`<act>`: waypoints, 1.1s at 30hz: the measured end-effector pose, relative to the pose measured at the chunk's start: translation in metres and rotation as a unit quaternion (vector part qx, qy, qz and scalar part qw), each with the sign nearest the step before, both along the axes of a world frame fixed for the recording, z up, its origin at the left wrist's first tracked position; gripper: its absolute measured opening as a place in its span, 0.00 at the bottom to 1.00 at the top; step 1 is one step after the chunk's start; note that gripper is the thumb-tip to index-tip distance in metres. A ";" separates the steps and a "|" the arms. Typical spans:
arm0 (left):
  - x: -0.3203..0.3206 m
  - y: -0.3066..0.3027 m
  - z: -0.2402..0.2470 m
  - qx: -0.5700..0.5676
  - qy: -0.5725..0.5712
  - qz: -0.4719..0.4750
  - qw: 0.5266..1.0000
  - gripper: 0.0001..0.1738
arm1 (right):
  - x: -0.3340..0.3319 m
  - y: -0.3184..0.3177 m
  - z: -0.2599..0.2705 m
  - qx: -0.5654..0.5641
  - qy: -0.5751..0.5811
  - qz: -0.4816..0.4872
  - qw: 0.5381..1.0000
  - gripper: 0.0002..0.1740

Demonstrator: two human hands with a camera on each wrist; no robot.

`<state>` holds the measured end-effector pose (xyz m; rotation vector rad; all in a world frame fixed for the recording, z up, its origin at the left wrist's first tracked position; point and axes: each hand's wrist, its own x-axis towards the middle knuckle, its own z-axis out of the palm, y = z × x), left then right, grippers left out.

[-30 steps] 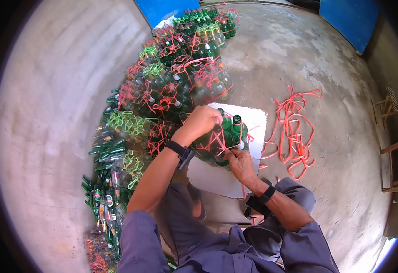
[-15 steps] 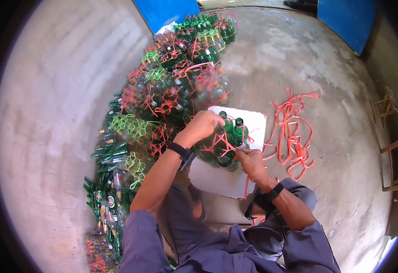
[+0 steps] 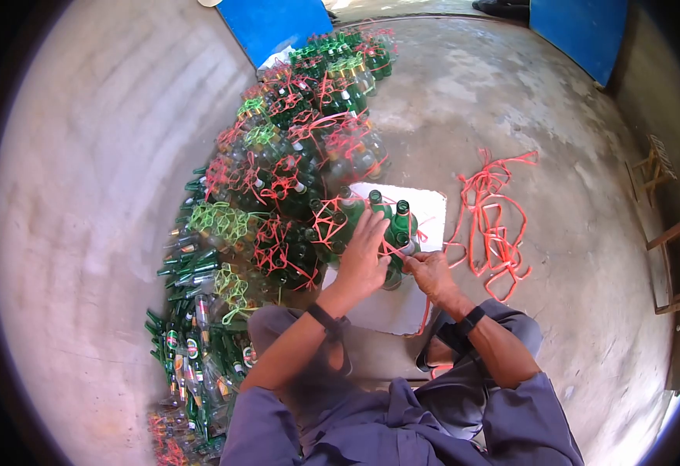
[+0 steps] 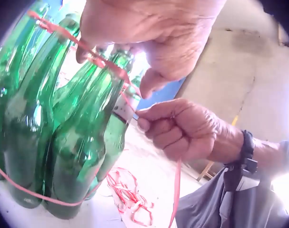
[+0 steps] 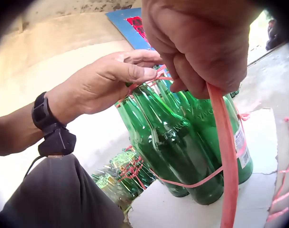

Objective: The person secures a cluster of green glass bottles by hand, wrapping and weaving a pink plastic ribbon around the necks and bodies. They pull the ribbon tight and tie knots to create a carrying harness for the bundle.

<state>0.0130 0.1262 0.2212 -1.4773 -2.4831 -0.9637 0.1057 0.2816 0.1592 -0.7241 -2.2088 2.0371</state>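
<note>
Several green bottles (image 3: 402, 224) stand bundled on a white board (image 3: 429, 202), with a red strap (image 5: 196, 183) round their lower bodies and more strap across the necks. My left hand (image 3: 365, 256) lies over the necks at the bundle's near left, fingers extended; in the right wrist view the left hand (image 5: 104, 83) has its thumb beside the neck strap. To its right, my right hand (image 3: 433, 278) pinches the strap close to the necks. In the left wrist view the right hand (image 4: 182, 128) has its fingers curled, and a strap length (image 4: 176, 194) hangs below it.
Tied bottle bundles (image 3: 278, 171) with red and green straps crowd the floor on the left, with loose bottles (image 3: 192, 349) lying nearer. A tangle of red strap (image 3: 495, 225) lies on the floor at right. Wooden furniture (image 3: 678, 264) stands by the right wall.
My left hand has moved down and toward the right from the far left necks, and its fingers have straightened. My right hand has shifted slightly right and still pinches the strap.
</note>
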 end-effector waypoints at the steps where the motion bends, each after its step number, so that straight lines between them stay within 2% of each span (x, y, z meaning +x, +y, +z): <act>1: 0.000 0.000 -0.003 0.005 -0.001 0.004 1.000 0.45 | -0.001 0.001 -0.010 0.026 0.025 0.008 0.999 0.18; 3: 0.001 0.001 -0.007 0.007 -0.007 0.010 1.000 0.46 | 0.006 0.007 -0.012 0.050 0.045 0.018 0.998 0.19; 5: 0.003 0.002 -0.006 0.001 -0.008 0.029 1.000 0.46 | 0.017 0.016 0.011 0.100 0.001 0.047 0.994 0.20; 6: 0.004 0.000 -0.010 0.002 -0.009 0.033 0.999 0.46 | 0.020 0.016 0.006 0.101 0.001 0.051 0.994 0.20; 10: -0.001 0.002 -0.015 0.005 -0.004 0.033 0.999 0.47 | 0.020 0.019 0.002 0.150 0.080 0.046 0.984 0.17; 12: 0.003 0.004 -0.016 -0.010 -0.015 0.068 0.998 0.47 | 0.027 0.019 0.013 0.160 0.101 0.043 0.981 0.17; 14: 0.003 0.004 -0.019 -0.001 -0.012 0.066 0.998 0.47 | 0.029 0.020 0.035 0.256 0.140 0.065 0.954 0.14; 15: 0.003 0.003 -0.021 0.003 -0.008 0.068 0.998 0.47 | 0.029 0.021 0.039 0.259 0.140 0.065 0.953 0.14; 17: 0.002 0.003 -0.024 0.002 -0.008 0.069 0.998 0.47 | 0.029 0.022 0.045 0.339 0.224 0.094 0.909 0.12; 18: 0.001 0.003 -0.024 -0.002 -0.009 0.070 0.998 0.47 | 0.026 0.023 0.049 0.341 0.225 0.094 0.908 0.12; 20: 0.001 0.003 -0.025 0.000 -0.004 0.070 0.998 0.46 | 0.015 0.030 0.057 0.433 0.301 0.113 0.842 0.12; 21: 0.002 0.003 -0.026 0.000 -0.001 0.069 0.998 0.46 | 0.007 0.032 0.059 0.433 0.300 0.115 0.842 0.12; 23: 0.002 0.003 -0.024 -0.003 -0.002 0.070 0.998 0.46 | -0.014 0.033 0.063 0.488 0.338 0.143 0.791 0.09; 24: 0.001 0.004 -0.022 -0.007 -0.002 0.071 0.997 0.46 | -0.024 0.033 0.064 0.488 0.338 0.144 0.792 0.09; 26: 0.002 0.004 -0.019 -0.010 0.000 0.069 0.998 0.46 | -0.043 0.031 0.064 0.522 0.359 0.154 0.758 0.10; 32: 0.003 0.005 -0.017 -0.011 0.030 0.065 0.997 0.44 | -0.074 0.049 0.042 0.481 0.324 0.132 0.804 0.12; 33: 0.002 0.005 -0.018 -0.011 0.030 0.066 0.997 0.43 | -0.072 0.050 0.040 0.464 0.296 0.123 0.826 0.11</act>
